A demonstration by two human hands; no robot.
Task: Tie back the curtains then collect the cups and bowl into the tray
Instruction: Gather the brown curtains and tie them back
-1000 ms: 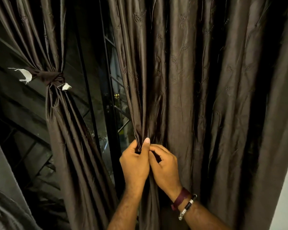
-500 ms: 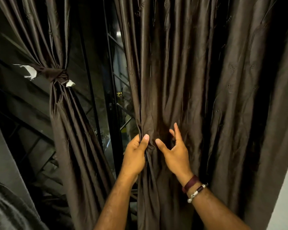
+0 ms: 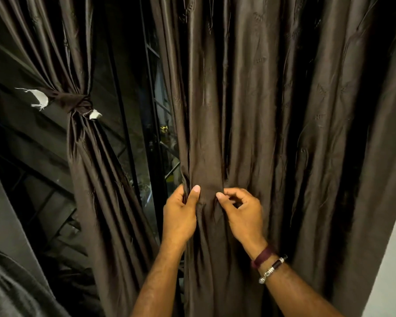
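Note:
A dark brown right curtain hangs loose in long folds across the right half of the view. My left hand grips its inner edge, thumb on the front of the cloth. My right hand is just to the right, fingers curled and pinching a fold of the same curtain. The left curtain is gathered and bound by a brown tie-back with frayed white ends. No cups, bowl or tray are in view.
Between the two curtains a dark window with a metal grille shows. A pale wall runs down the right edge. Grey fabric fills the lower left corner.
My right hand went from beside the left hand to open on the cloth, and now curls onto a fold further right. My left hand has kept its grip on the edge.

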